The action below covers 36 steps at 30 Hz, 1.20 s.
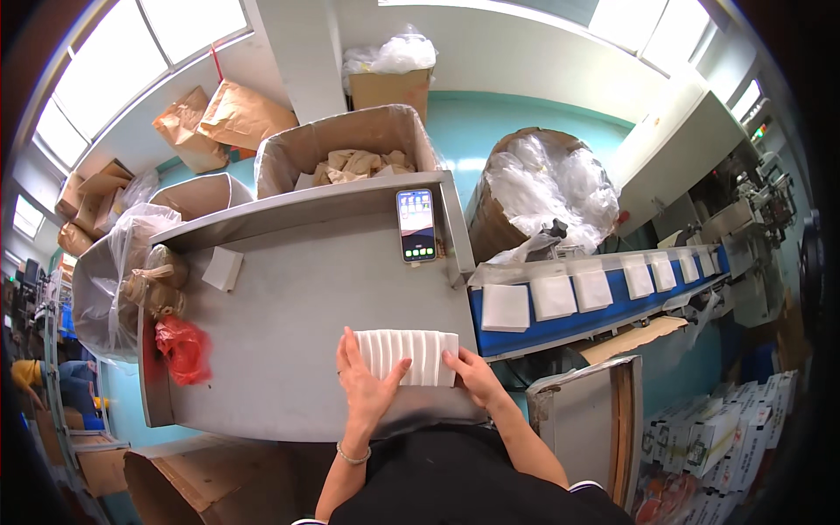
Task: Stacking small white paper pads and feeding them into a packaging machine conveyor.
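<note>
A row of white folded napkins (404,355), packed side by side on edge, lies near the front edge of the grey metal table (297,297). My left hand (367,385) presses against its left end, fingers stretched along the side and thumb over the near face. At the other end my right hand (475,378) grips the row, thumb on top. Between them the napkins are squeezed together. To the right, a blue conveyor belt (560,325) carries several flat white napkin stacks (505,308) in a line.
A lit phone (416,226) rests at the table's far right corner. A small white napkin stack (223,269) and a red plastic bag (182,350) lie toward the left. Beyond the raised rim stand a carton (350,131) and a bin of clear plastic (542,192).
</note>
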Each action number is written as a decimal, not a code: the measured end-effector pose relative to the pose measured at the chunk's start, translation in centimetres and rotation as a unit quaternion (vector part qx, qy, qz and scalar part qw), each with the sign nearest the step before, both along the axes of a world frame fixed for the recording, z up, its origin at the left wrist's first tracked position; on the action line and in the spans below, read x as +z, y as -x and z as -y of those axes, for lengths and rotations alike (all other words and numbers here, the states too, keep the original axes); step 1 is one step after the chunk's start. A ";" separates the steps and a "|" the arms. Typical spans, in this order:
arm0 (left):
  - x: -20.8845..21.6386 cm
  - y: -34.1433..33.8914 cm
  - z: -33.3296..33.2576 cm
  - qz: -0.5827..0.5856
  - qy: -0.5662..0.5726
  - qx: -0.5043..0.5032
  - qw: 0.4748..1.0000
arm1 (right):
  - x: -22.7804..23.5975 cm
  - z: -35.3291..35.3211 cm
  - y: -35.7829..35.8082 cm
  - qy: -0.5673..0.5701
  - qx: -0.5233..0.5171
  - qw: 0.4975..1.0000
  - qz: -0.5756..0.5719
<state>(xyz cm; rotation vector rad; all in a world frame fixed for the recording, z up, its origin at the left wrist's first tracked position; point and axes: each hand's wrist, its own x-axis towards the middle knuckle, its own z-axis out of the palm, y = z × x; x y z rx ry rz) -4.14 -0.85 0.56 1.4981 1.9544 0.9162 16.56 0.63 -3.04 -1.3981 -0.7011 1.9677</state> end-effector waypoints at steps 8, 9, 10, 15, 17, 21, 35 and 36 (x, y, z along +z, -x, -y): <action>1.4 -1.4 0.4 -0.114 -0.020 -0.050 0.992 | 0.6 0.0 0.9 -0.051 -0.055 0.997 0.030; 1.2 -1.3 0.4 -0.115 -0.020 -0.041 0.992 | 1.1 -0.2 0.9 0.061 -0.103 0.990 -0.075; 1.0 -1.2 0.4 -0.116 -0.019 -0.032 0.993 | 0.7 -0.1 0.3 0.060 -0.101 0.990 -0.075; 0.6 -0.9 0.0 -0.071 -0.038 -0.047 0.996 | -1.6 1.3 -1.2 0.025 -0.279 0.957 -0.076; 0.6 -1.1 0.1 -0.061 -0.037 -0.062 0.996 | -1.7 0.6 -1.5 0.008 -0.249 0.967 -0.060; 1.7 -3.0 0.4 -0.080 -0.033 -0.073 0.994 | -0.7 0.1 0.7 -0.162 -0.016 0.973 0.165; -0.8 -1.7 -0.2 -0.043 -0.048 -0.071 0.995 | -2.0 -0.1 -1.8 0.029 -0.146 0.988 -0.045; -0.9 -2.0 -0.2 -0.004 -0.045 -0.097 0.994 | -1.3 0.1 -1.0 0.030 -0.148 0.988 -0.044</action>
